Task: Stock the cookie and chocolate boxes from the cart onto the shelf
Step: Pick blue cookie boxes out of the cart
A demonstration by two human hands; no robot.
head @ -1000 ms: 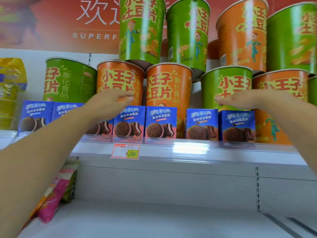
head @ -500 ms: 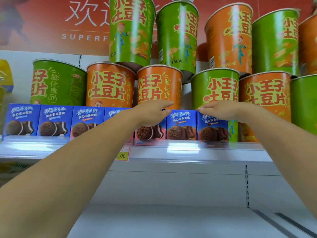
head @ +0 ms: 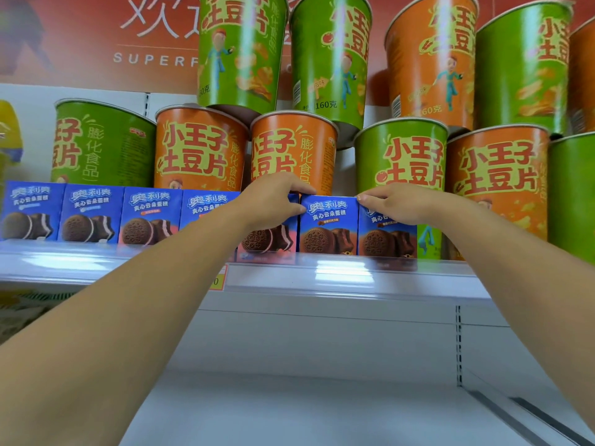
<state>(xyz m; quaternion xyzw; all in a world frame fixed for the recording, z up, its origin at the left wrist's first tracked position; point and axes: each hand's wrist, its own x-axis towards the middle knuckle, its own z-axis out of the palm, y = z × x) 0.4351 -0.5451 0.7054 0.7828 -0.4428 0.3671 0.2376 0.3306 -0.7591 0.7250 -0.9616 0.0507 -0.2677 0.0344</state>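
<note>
"Where can I get a hand in?"

"Right of the cookie boxes (head: 328, 226) I see a narrow strip of shelf (head: 354, 275) free, in front of a green tub (head: 399, 156). The lower shelf (head: 322, 407) is wide open."

"Behind the row?"

"Blocked. The chip tubs (head: 199, 149) stand just behind, stacked two high, and the boxes sit edge to edge. My left hand (head: 273, 204) and right hand (head: 399, 204) cover tops near the right end."

Place: a shop, supermarket aisle.
Evidence: shelf edge (head: 354, 278) with price tag (head: 221, 281); rows of cookie boxes (head: 149, 217); stacked potato-chip tubs (head: 199, 149); "SUPERF…" banner (head: 96, 40).
</note>
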